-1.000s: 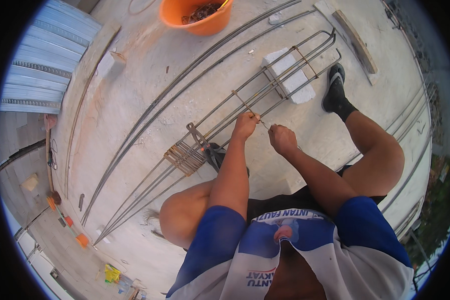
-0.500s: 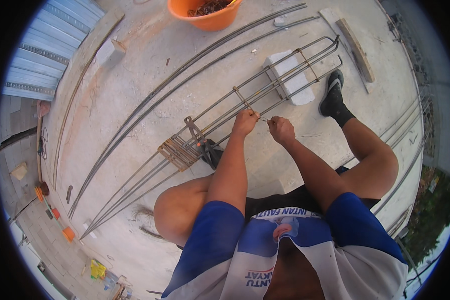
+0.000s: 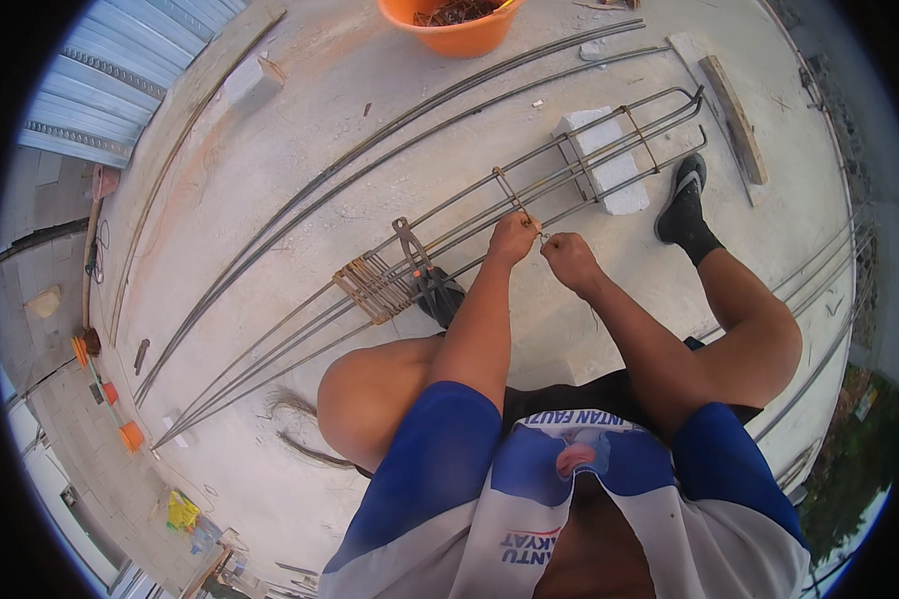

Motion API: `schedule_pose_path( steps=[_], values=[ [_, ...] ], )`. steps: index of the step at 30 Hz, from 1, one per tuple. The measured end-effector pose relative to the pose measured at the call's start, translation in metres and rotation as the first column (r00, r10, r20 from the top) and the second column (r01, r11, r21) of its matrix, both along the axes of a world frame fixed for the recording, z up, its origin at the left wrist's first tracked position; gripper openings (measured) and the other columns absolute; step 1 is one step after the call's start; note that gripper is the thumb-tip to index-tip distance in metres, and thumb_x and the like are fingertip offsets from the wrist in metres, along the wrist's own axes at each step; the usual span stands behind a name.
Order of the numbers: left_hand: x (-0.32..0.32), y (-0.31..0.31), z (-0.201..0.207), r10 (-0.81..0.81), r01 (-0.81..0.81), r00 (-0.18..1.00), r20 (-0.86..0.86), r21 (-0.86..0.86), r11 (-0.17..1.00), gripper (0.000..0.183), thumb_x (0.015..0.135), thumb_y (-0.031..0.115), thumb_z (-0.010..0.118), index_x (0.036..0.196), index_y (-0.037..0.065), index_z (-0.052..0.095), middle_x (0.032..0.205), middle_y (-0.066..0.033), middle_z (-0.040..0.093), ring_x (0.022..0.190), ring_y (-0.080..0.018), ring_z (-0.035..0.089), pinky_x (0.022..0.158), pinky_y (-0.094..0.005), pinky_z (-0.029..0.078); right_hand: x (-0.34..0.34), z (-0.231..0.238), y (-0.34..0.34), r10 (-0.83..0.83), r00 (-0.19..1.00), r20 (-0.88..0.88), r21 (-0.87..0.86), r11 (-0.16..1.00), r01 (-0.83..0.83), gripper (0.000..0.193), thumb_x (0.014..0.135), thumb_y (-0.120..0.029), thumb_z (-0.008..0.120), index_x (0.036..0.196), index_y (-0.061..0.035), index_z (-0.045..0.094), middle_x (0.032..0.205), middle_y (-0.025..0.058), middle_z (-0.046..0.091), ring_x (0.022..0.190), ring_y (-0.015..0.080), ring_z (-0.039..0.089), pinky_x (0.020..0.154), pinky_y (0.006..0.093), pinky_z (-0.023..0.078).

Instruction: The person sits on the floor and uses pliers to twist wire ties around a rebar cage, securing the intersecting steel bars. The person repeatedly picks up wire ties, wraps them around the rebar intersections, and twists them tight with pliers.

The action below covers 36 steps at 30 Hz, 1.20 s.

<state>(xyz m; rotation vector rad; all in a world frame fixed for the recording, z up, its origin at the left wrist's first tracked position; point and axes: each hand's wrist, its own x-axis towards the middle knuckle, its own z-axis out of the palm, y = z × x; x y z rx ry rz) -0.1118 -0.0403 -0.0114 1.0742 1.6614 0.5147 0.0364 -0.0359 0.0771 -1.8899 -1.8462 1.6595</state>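
Note:
A long cage of steel reinforcing bars (image 3: 469, 230) slants across the concrete floor in front of me. My left hand (image 3: 514, 238) is closed on a thin tie wire (image 3: 543, 238) just beside the cage, below a square stirrup (image 3: 509, 188) set round its bars. Close on its right, my right hand (image 3: 571, 265) pinches the same wire with curled fingers. Pincers (image 3: 415, 258) rest on the bars to the left, next to a bunch of rusty stirrups (image 3: 372, 290). A pale block (image 3: 609, 165) props up the cage's far end.
An orange tub (image 3: 454, 38) with dark wire pieces stands at the far side. Loose long bars (image 3: 300, 195) curve over the floor beyond the cage. A wooden strip (image 3: 734, 120) lies at the far right; another pale block (image 3: 255, 82) sits at the far left.
The whole view has shifted, so the cage appears farther right. My hands have drawn slightly closer together, and the wire's loose tail no longer sticks out to the right.

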Motion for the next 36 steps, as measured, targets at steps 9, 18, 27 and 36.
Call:
schedule_pose_path(
  steps=[9,18,27,36],
  values=[
    [-0.054,-0.056,0.049,0.472,-0.385,0.455,-0.755,0.311,0.869,0.051,0.083,0.026,0.076,0.127,0.008,0.055,0.113,-0.0156,0.058,0.107,-0.0369,0.058,0.086,-0.0468,0.051,0.075,0.071,0.068,-0.14,0.989,0.046,0.432,0.896,0.106,0.05,0.093,-0.035,0.062,0.125,0.0039,0.062,0.107,0.0219,0.067,0.1,0.0293,0.065,0.089,0.0371,0.049],
    [-0.083,-0.089,0.05,0.355,-0.602,0.541,-0.763,-0.056,0.797,0.06,0.084,0.024,0.071,0.135,0.008,0.046,0.123,-0.0165,0.052,0.115,-0.0371,0.055,0.093,-0.0489,0.05,0.086,0.14,0.073,-0.022,0.997,-0.069,0.469,0.881,0.052,0.048,0.094,-0.031,0.059,0.125,0.0056,0.061,0.096,0.0133,0.069,0.082,0.0181,0.061,0.077,0.034,0.05],
    [-0.08,-0.056,0.067,0.73,-0.736,0.653,-0.205,0.057,0.674,0.053,0.084,0.013,0.068,0.129,-0.005,0.046,0.118,-0.0277,0.054,0.105,-0.0357,0.061,0.09,-0.0452,0.05,0.039,0.11,0.008,0.293,0.955,0.045,0.431,0.857,-0.283,0.054,0.09,-0.032,0.064,0.131,0.0029,0.058,0.093,0.0187,0.068,0.089,0.0311,0.065,0.085,0.0374,0.051],
    [-0.015,0.001,0.166,0.155,-0.322,0.787,0.598,0.183,0.929,0.064,0.092,0.032,0.071,0.136,-0.005,0.042,0.117,-0.0133,0.06,0.108,-0.0239,0.059,0.093,-0.0416,0.05,-0.007,0.126,0.017,0.215,0.955,0.205,0.493,0.82,-0.291,0.036,0.097,-0.034,0.05,0.118,-0.0069,0.061,0.099,0.0249,0.069,0.094,0.0446,0.064,0.082,0.052,0.051]
  ],
)
